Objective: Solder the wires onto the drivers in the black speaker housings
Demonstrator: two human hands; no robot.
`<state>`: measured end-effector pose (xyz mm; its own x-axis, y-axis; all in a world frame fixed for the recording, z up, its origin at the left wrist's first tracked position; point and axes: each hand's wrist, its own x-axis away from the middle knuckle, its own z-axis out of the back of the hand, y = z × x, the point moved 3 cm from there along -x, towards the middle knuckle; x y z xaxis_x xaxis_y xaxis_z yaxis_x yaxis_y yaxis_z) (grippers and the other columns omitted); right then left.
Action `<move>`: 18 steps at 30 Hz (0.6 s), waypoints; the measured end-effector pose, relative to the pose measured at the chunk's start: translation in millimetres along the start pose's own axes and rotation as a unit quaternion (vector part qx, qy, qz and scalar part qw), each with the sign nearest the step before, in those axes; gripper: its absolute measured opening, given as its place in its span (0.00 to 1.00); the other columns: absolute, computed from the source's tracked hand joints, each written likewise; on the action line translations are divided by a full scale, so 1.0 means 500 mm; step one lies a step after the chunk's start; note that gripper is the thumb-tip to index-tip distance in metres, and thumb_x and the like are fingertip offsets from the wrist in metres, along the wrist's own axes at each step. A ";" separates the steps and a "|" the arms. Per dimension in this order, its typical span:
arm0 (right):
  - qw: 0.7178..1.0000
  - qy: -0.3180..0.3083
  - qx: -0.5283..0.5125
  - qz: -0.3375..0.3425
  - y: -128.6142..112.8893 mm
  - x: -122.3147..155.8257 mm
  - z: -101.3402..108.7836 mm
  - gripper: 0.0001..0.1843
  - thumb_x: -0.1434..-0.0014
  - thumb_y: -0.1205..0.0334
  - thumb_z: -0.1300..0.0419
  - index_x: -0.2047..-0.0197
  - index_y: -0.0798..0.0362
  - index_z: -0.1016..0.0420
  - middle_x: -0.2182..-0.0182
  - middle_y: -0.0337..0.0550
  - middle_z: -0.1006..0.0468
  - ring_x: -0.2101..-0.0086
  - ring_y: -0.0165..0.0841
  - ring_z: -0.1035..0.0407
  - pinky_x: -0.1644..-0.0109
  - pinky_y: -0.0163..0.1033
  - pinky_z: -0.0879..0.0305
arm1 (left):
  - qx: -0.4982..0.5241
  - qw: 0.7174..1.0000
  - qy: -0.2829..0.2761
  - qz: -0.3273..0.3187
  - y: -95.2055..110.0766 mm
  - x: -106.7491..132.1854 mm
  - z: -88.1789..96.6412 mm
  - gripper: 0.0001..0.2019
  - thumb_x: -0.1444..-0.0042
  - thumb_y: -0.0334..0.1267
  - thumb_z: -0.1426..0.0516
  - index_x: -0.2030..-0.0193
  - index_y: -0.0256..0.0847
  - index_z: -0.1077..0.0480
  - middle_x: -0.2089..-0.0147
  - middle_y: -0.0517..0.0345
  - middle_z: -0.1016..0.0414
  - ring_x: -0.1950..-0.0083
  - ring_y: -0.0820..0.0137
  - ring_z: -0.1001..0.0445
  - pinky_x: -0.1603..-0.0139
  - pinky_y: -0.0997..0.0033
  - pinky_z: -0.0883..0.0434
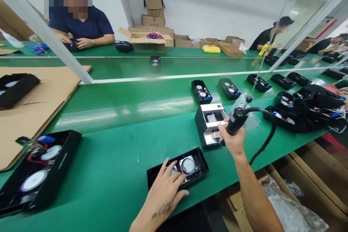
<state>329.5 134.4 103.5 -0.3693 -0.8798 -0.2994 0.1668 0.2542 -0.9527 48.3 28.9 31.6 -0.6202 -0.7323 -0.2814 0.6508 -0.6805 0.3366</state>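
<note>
My left hand (166, 185) lies flat with spread fingers on an open black speaker housing (198, 163) at the near edge of the green belt (119, 145); a round speaker driver (187, 165) shows beside my fingers. My right hand (233, 138) is wrapped round a black electric screwdriver (237, 119) with a cable (265, 141), held over a small white and black screw feeder box (210, 123).
Another open speaker housing (38, 170) sits at the near left. Cardboard sheets (49, 90) lie left. Several black housings (230, 88) run along the belt to the right. Two people work across the belt among cardboard boxes (152, 18).
</note>
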 end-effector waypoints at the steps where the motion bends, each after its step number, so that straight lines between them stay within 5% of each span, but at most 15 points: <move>1: 1.000 -0.019 -0.006 -0.017 0.001 0.010 0.003 0.19 0.42 0.54 0.26 0.55 0.50 0.28 0.81 0.27 0.28 0.83 0.29 0.36 0.75 0.38 0.36 | -0.001 1.000 0.002 0.010 0.000 0.001 -0.006 0.17 0.36 0.51 0.31 0.46 0.47 0.23 0.56 0.60 0.13 0.35 0.49 0.21 0.23 0.35 0.37; 9: 0.976 -0.028 -0.217 -0.004 -0.073 0.122 0.018 0.14 0.33 0.61 0.33 0.47 0.43 0.29 0.81 0.24 0.36 0.85 0.26 0.43 0.80 0.34 0.39 | -0.007 0.999 0.028 0.023 0.010 0.005 -0.027 0.10 0.33 0.45 0.34 0.50 0.45 0.24 0.61 0.63 0.14 0.45 0.60 0.18 0.16 0.44 0.53; 18: 0.950 -0.127 -0.284 0.018 -0.065 0.223 -0.067 0.12 0.26 0.62 0.41 0.43 0.39 0.32 0.79 0.25 0.38 0.83 0.26 0.43 0.78 0.32 0.39 | 0.009 1.000 0.012 0.026 0.012 0.006 -0.025 0.04 0.31 0.39 0.36 0.54 0.45 0.26 0.63 0.64 0.14 0.44 0.62 0.18 0.14 0.46 0.60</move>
<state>252.2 41.6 99.1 -0.1278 -0.9169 -0.3781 -0.3727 0.3977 -0.8384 55.7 22.6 21.7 -0.5757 -0.7667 -0.2841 0.6737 -0.6417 0.3666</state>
